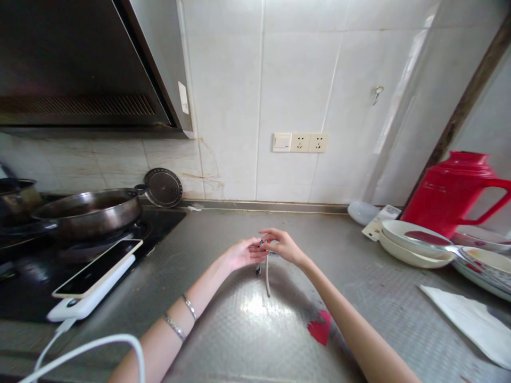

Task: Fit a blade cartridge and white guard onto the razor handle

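Note:
My left hand and my right hand meet above the middle of the metal counter. Their fingertips close together around a small dark-and-teal piece, mostly hidden by the fingers. A short pale cord hangs down from between the hands, with a dark, shiny end beside it. I cannot make out exactly what kind of cord it is. A torn red scrap lies on the counter near my right forearm.
At left, a steel pan sits on the black cooktop; a phone rests on a white power bank with a white cable. At right stand a red thermos, stacked dishes and a white napkin.

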Motion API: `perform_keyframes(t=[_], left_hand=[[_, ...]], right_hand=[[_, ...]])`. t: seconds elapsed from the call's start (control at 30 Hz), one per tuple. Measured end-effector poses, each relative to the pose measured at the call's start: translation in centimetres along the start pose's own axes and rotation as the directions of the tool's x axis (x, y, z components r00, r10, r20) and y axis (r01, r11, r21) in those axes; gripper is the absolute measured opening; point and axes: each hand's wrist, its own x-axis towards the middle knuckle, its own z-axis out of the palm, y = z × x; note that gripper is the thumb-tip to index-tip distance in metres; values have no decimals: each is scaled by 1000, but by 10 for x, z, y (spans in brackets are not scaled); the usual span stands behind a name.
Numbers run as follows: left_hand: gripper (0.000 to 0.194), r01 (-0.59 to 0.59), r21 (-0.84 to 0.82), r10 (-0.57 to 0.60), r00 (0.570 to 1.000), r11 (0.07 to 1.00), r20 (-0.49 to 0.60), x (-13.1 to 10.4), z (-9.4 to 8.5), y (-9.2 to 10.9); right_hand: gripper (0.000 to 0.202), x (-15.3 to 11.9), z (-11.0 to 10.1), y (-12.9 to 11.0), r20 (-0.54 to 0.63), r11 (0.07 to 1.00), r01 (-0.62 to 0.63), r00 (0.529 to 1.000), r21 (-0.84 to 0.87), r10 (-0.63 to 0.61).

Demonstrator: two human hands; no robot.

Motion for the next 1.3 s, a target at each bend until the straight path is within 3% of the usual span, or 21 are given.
perform_keyframes(t=[0.2, 0.27, 0.37, 0.5, 0.9, 1.17, 1.3], left_hand=[[25, 7, -4, -7, 1000, 1000, 8, -1, 2, 1], [17, -48, 13, 48, 999, 999, 2, 0, 1, 0], [21, -149, 75, 154, 986, 986, -62, 4, -1, -3], [16, -215, 132, 234, 959, 968, -159, 7, -3, -3], [15, -254, 146, 283, 931, 956, -231, 17, -19, -4], [15, -244, 360, 358, 887, 900, -293, 16, -20, -6], [12, -152, 651, 431, 853, 744, -294, 16, -19, -8]], right_hand=[[36, 2, -1, 5, -100, 1000, 13, 995, -11, -14], [33, 3, -2, 9, -143, 999, 6, 990, -36, -11], [32, 5, -2, 12, -191, 997, -24, 981, -77, 9], [34, 4, -6, 13, -169, 991, -61, 985, -120, 40], [25, -2, -12, 21, -131, 955, -15, 991, -295, -25], [26, -7, -42, 75, -131, 915, -77, 991, -397, 27], [27, -9, -43, 85, -80, 891, -71, 996, -448, 40]])
